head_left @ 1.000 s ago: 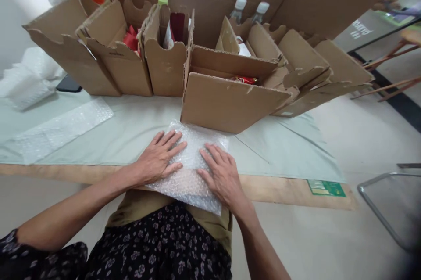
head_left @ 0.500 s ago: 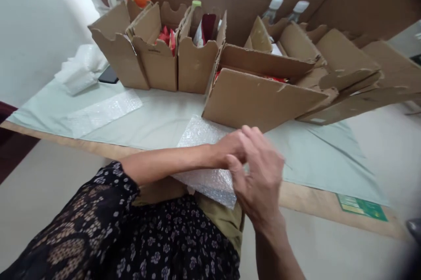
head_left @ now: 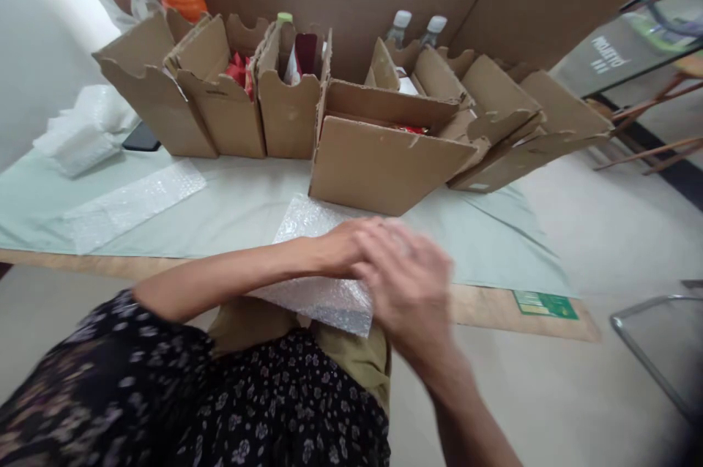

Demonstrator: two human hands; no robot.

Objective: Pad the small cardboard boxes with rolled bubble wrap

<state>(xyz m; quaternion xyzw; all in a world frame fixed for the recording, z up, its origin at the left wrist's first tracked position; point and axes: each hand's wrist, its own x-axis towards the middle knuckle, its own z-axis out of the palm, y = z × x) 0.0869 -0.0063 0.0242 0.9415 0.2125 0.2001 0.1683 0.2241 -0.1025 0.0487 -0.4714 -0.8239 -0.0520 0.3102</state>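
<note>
Bubble wrap sheet (head_left: 324, 299): laid across worktop (head_left: 483, 306) edge, likely for easy reach. Left hand (head_left: 346, 244), right hand (head_left: 409, 273): overlapped above; whether grasping cannot be told.

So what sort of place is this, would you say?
Probably an indoor packing or sorting corner, though I can't be sure: there's a cloth-covered table, a row of open cardboard boxes with goods inside, and bubble wrap.

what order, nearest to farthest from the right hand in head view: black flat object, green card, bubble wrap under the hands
1. Bubble wrap, by the right hand
2. Green card, to the right
3. Black flat object, back left
</note>
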